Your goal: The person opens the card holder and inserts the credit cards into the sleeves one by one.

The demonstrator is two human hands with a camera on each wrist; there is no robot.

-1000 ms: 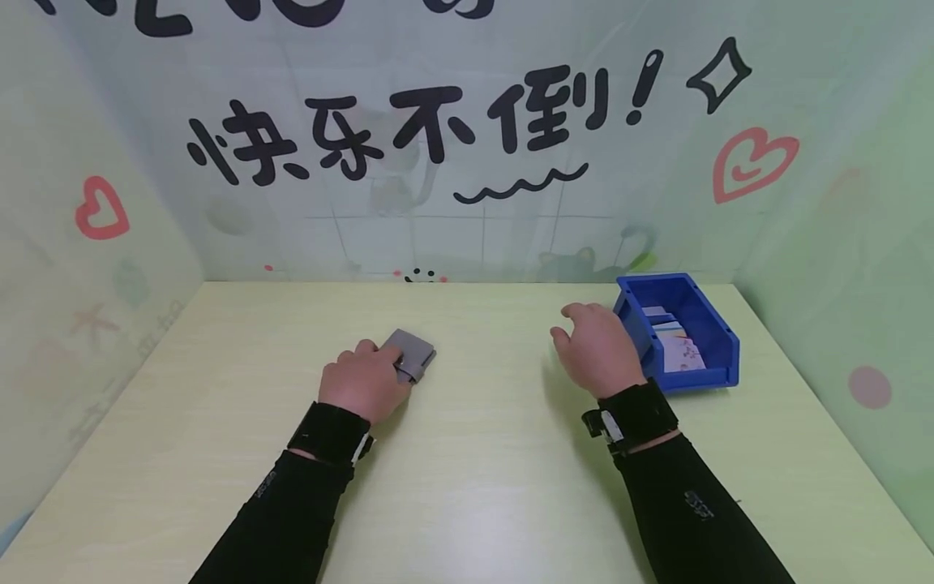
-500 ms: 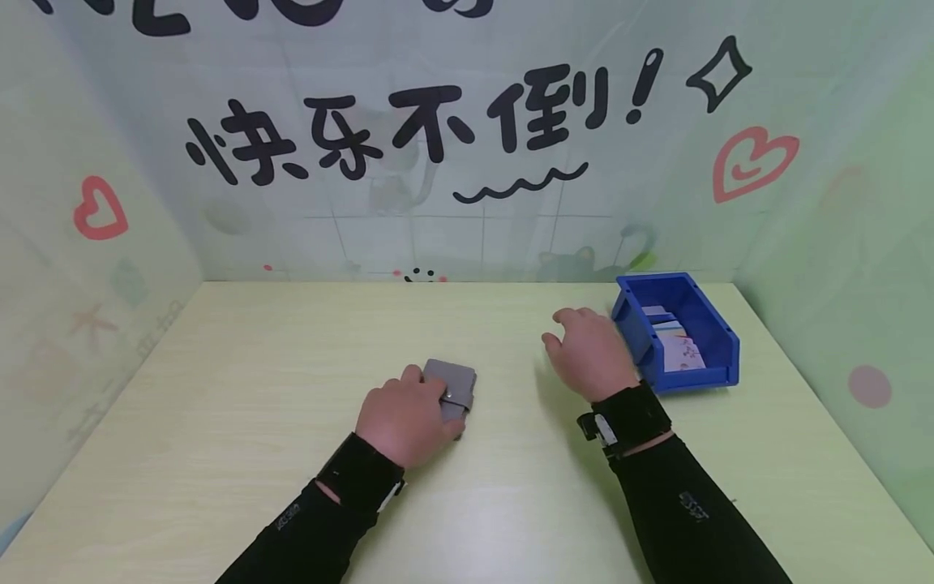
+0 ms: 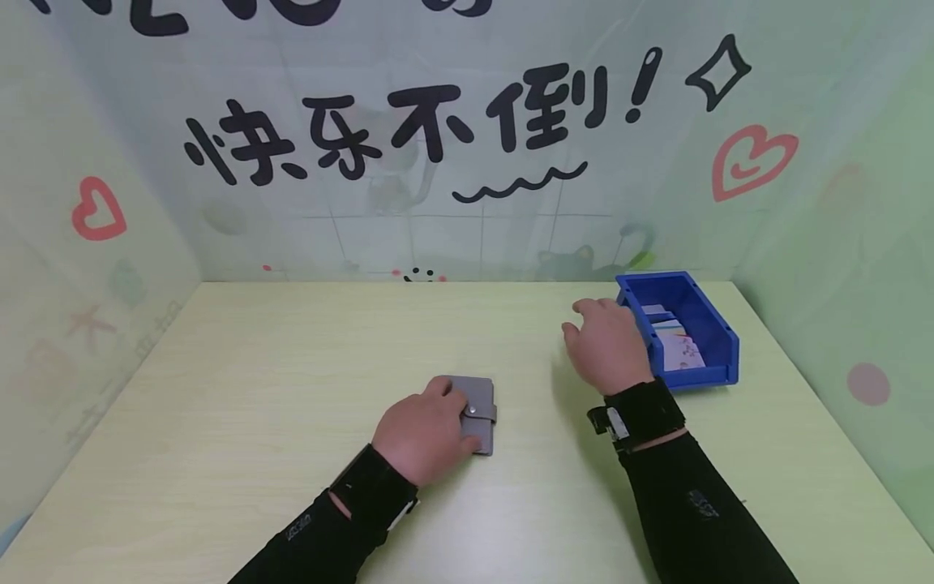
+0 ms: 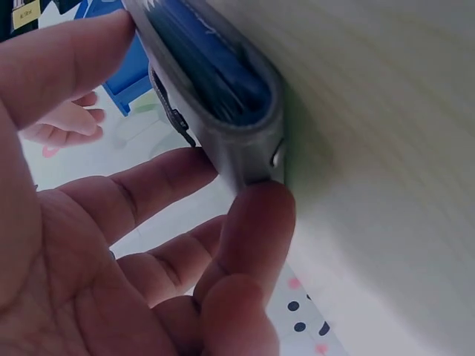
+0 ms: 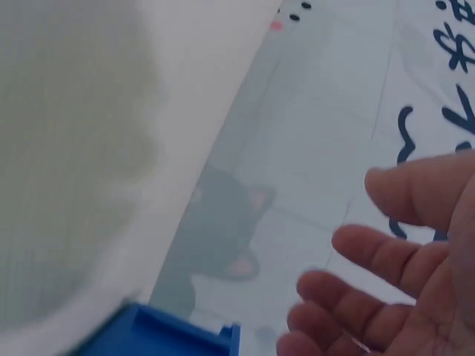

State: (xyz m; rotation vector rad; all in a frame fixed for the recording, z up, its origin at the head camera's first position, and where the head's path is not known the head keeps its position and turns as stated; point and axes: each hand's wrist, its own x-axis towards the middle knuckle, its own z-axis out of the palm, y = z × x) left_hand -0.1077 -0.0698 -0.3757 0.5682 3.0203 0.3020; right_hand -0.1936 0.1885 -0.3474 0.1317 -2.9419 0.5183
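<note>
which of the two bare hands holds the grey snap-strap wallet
The left hand: it grips the wallet, while the right hand, beside the blue plastic bin, holds nothing.

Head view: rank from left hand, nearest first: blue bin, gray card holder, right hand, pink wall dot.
1. gray card holder: held by left hand
2. right hand: off to the right
3. blue bin: just right of that hand
4. pink wall dot: far right
</note>
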